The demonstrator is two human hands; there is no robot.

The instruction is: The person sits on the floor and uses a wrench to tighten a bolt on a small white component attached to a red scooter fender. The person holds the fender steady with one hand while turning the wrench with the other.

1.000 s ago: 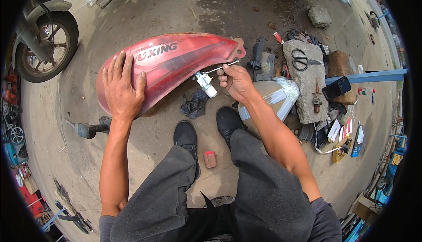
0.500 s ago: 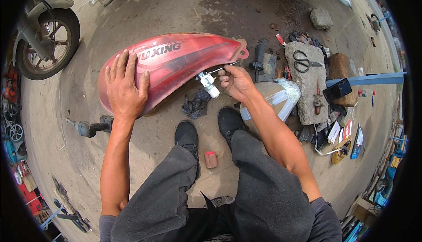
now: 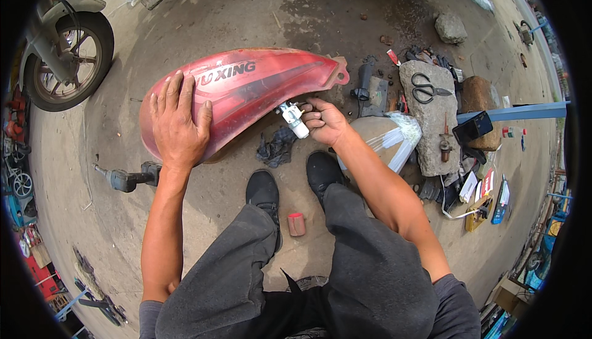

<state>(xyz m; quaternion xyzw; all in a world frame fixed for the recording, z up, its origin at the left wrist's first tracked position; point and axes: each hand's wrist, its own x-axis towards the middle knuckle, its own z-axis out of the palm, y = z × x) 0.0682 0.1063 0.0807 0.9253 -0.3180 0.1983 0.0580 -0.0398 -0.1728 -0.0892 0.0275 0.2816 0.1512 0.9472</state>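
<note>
A red motorcycle fuel tank (image 3: pixel 265 83) lies on its side on the ground in front of me. My left hand (image 3: pixel 180 120) rests flat on its broad left end, fingers stretched out. From the tank's lower edge sticks out a silver fuel valve (image 3: pixel 292 118) with a white cup. Right beside the valve is my right hand (image 3: pixel 324 121), its fingers curled and pinched. They seem to hold a thin metal tool, mostly hidden by the fingers. A dark crumpled rag (image 3: pixel 276 147) lies below the valve.
A stone slab (image 3: pixel 430 126) bearing scissors (image 3: pixel 425 89) lies at right, a phone (image 3: pixel 472 127) by its edge. A plastic-wrapped part (image 3: pixel 385 135) sits near my right forearm. A power tool (image 3: pixel 126 179) lies left; a red cylinder (image 3: pixel 296 224) stands between my feet. A motorcycle wheel (image 3: pixel 77 61) is far left.
My right hand has moved slightly left and down, closer to the valve, and the thin metal tool is now mostly covered. The tank has shifted a little right under my left hand.
</note>
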